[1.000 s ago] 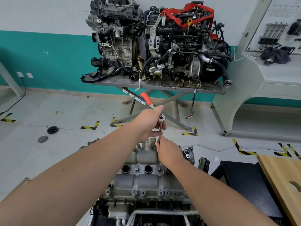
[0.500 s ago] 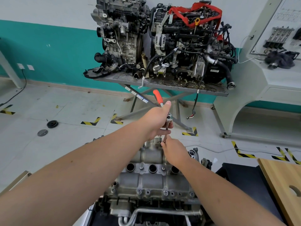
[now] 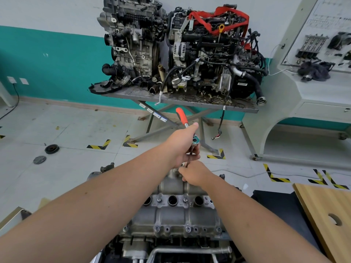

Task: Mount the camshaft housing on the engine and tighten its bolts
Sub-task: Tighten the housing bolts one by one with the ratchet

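I see my left hand (image 3: pixel 182 147) stretched far forward, its grip closed around the ratchet wrench (image 3: pixel 190 133) just below the orange handle, which points up and away from me. The silver head of the wrench sits beside my thumb, and a thin extension bar goes down from it toward the far end of the camshaft housing (image 3: pixel 172 211). My right hand (image 3: pixel 195 174) is lower, just under the left one, and its grip pinches the bottom part of that bar, near the metal; the tip of the bar and the bolt under it are hidden by the fingers. The housing lies on top of the engine (image 3: pixel 167 242) directly in front of me, with three round dark holes in a row and several bolt heads along its near edge. On the right there is a wooden board (image 3: pixel 326 211) with a round hole. Farther back, a grey worktop (image 3: pixel 178 100) on crossed legs carries two other engines, one with a red strap. Two dark round discs lie on the tiled floor (image 3: pixel 66 133) at the left.
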Demonstrator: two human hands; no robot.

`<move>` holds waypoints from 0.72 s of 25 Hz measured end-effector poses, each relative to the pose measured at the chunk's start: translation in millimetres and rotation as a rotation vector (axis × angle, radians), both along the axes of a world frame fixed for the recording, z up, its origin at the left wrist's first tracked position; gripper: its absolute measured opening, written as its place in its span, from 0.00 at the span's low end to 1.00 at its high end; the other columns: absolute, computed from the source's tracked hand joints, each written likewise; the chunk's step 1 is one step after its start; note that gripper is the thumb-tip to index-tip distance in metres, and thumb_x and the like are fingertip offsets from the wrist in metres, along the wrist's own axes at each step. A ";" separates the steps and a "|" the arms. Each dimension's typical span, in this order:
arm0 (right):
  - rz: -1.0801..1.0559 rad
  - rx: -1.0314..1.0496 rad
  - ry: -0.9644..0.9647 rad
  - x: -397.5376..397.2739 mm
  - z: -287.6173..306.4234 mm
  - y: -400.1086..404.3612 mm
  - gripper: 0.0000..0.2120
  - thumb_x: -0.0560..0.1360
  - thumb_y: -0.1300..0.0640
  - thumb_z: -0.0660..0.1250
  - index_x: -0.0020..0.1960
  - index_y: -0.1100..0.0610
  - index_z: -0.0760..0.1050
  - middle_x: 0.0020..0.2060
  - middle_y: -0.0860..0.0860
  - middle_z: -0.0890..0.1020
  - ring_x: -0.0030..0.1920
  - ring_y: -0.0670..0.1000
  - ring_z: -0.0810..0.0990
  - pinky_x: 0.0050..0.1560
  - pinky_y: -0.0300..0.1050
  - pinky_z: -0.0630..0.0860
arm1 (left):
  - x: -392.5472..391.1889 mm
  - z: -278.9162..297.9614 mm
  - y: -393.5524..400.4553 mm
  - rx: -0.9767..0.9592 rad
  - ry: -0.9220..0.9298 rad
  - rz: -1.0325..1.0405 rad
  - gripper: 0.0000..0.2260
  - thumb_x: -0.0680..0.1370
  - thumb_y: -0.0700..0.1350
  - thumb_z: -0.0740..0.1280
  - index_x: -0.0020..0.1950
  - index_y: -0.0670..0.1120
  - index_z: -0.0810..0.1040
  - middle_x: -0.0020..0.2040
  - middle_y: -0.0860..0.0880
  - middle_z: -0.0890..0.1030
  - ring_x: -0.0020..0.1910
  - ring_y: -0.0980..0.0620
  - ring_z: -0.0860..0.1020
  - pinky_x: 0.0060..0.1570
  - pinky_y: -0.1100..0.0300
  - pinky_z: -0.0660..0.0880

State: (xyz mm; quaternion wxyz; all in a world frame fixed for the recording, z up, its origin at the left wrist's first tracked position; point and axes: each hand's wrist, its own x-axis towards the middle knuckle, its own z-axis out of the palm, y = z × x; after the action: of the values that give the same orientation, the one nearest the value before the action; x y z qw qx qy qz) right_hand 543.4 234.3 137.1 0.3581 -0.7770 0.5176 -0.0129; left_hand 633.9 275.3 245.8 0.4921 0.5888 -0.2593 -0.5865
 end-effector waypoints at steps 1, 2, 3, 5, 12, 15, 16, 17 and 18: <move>-0.025 -0.014 -0.020 1.2 -1.8 1.2 0.10 0.77 0.55 0.60 0.38 0.58 0.72 0.41 0.58 0.83 0.37 0.54 0.76 0.38 0.44 0.71 | 0.5 0.1 0.5 -0.006 0.006 0.003 0.17 0.81 0.59 0.62 0.42 0.47 0.70 0.29 0.49 0.74 0.26 0.53 0.73 0.33 0.59 0.78; -0.040 -0.058 -0.022 1.2 -3.7 2.3 0.11 0.76 0.56 0.60 0.36 0.57 0.69 0.36 0.56 0.81 0.35 0.53 0.74 0.35 0.43 0.69 | 1.2 0.3 0.9 -0.010 0.005 0.006 0.18 0.81 0.60 0.61 0.40 0.48 0.69 0.28 0.49 0.73 0.26 0.53 0.72 0.33 0.60 0.77; -0.051 -0.104 -0.007 1.5 -5.3 3.6 0.13 0.76 0.56 0.61 0.34 0.56 0.67 0.33 0.53 0.78 0.33 0.51 0.72 0.31 0.43 0.66 | 1.8 0.2 1.1 -0.014 -0.004 0.013 0.18 0.81 0.60 0.60 0.40 0.48 0.69 0.28 0.49 0.72 0.26 0.53 0.72 0.32 0.61 0.76; -0.063 -0.171 0.032 2.4 -6.7 6.1 0.14 0.76 0.54 0.62 0.32 0.54 0.65 0.31 0.50 0.73 0.34 0.50 0.71 0.29 0.43 0.60 | 1.6 0.1 1.3 -0.020 -0.029 0.045 0.18 0.82 0.60 0.59 0.40 0.48 0.68 0.27 0.49 0.72 0.25 0.53 0.71 0.29 0.62 0.74; -0.064 -0.218 0.002 4.4 -13.9 6.4 0.16 0.76 0.54 0.61 0.31 0.55 0.64 0.32 0.52 0.73 0.37 0.56 0.72 0.32 0.46 0.60 | -2.6 -0.9 -0.7 -0.011 -0.090 0.104 0.21 0.83 0.60 0.54 0.40 0.46 0.69 0.27 0.48 0.72 0.26 0.51 0.69 0.30 0.60 0.71; -0.071 -0.223 -0.010 5.3 -15.8 6.6 0.17 0.76 0.54 0.61 0.31 0.55 0.63 0.30 0.52 0.72 0.37 0.56 0.72 0.30 0.46 0.58 | -2.7 -2.3 -2.5 -0.010 -0.097 0.112 0.21 0.83 0.60 0.54 0.40 0.45 0.70 0.26 0.48 0.72 0.26 0.51 0.70 0.30 0.60 0.71; -0.078 -0.222 -0.016 5.5 -16.2 6.6 0.17 0.76 0.54 0.61 0.31 0.55 0.63 0.30 0.52 0.72 0.37 0.56 0.72 0.31 0.46 0.59 | -2.8 -2.2 -3.3 -0.008 -0.095 0.111 0.21 0.83 0.60 0.54 0.40 0.46 0.70 0.26 0.49 0.72 0.26 0.51 0.70 0.29 0.60 0.71; -0.082 -0.223 -0.022 5.6 -16.5 6.7 0.17 0.76 0.54 0.61 0.31 0.55 0.63 0.31 0.52 0.72 0.37 0.56 0.72 0.32 0.46 0.59 | -2.8 -2.2 -4.1 -0.008 -0.093 0.108 0.21 0.83 0.60 0.54 0.41 0.46 0.70 0.26 0.49 0.71 0.25 0.52 0.70 0.29 0.61 0.71; -0.085 -0.222 -0.032 5.4 -17.2 6.6 0.16 0.76 0.54 0.61 0.31 0.55 0.63 0.31 0.52 0.72 0.37 0.55 0.72 0.34 0.46 0.60 | -2.4 -2.3 -4.7 -0.008 -0.094 0.103 0.21 0.83 0.60 0.54 0.41 0.46 0.70 0.26 0.49 0.71 0.24 0.52 0.70 0.28 0.61 0.71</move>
State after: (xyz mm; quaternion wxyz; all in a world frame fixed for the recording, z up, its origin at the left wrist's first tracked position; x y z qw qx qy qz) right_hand 548.8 240.9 120.0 0.2772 -0.7890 0.5395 -0.0975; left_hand 631.4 270.6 243.5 0.5111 0.6262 -0.2537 -0.5312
